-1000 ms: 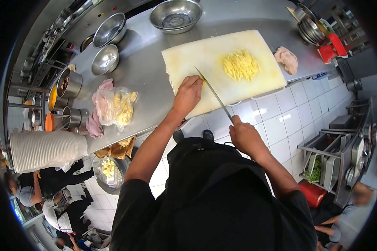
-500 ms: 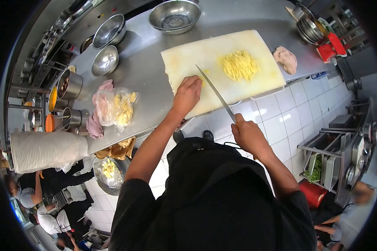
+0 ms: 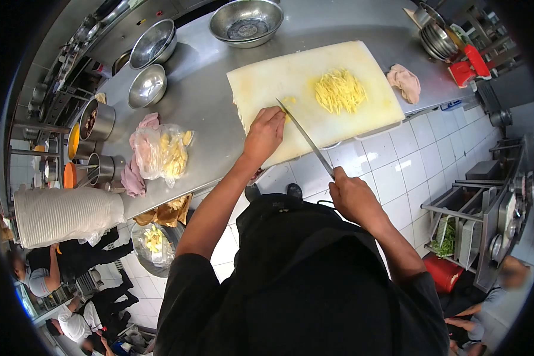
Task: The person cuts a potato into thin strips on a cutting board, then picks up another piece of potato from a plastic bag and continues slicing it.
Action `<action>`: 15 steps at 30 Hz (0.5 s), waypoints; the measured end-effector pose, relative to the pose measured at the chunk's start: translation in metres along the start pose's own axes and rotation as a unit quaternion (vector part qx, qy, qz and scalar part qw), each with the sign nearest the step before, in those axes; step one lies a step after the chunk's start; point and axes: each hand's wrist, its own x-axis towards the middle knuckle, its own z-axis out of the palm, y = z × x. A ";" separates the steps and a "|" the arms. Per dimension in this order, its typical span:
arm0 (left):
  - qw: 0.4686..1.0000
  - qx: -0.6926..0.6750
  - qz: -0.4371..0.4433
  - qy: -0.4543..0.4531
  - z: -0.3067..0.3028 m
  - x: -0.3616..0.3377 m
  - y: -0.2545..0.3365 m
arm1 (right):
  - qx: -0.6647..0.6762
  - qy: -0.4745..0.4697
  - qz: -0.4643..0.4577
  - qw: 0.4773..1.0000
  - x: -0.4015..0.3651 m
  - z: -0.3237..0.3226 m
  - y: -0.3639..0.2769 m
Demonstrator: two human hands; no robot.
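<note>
A large kitchen knife (image 3: 306, 137) is in my right hand (image 3: 353, 193), its fingers wrapped round the handle. The blade slants up and left, with its tip over the white cutting board (image 3: 267, 79), close beside my left fingertips. With curled fingers, my left hand (image 3: 265, 133) presses down on a pale yellow vegetable piece (image 3: 287, 118), mostly hidden under it. Small yellow bits (image 3: 290, 100) lie just beyond these fingers. A heap of thin yellow strips (image 3: 340, 91) sits on the right half of the board.
Metal bowls (image 3: 247, 22) stand at the back. Left of the board are a plastic bag of yellow pieces (image 3: 173, 151) and a pinkish cloth (image 3: 133, 178). Another cloth (image 3: 404, 83) lies to the right. Stacked white containers (image 3: 68, 216) stand near left; other people work behind.
The knife tip has dropped slightly toward me, and my right hand has shifted down a little. My left hand stays in nearly the same place on the board.
</note>
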 end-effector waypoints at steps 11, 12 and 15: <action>1.000 -0.012 0.002 0.008 0.001 -0.001 -0.002 | 0.010 0.020 0.008 1.000 0.020 0.015 0.006; 1.000 -0.014 0.003 0.010 0.000 -0.001 -0.001 | 0.012 0.023 0.013 1.000 0.016 0.010 0.003; 1.000 -0.008 0.002 0.008 0.001 -0.001 -0.002 | 0.002 0.013 0.007 1.000 0.005 0.006 0.003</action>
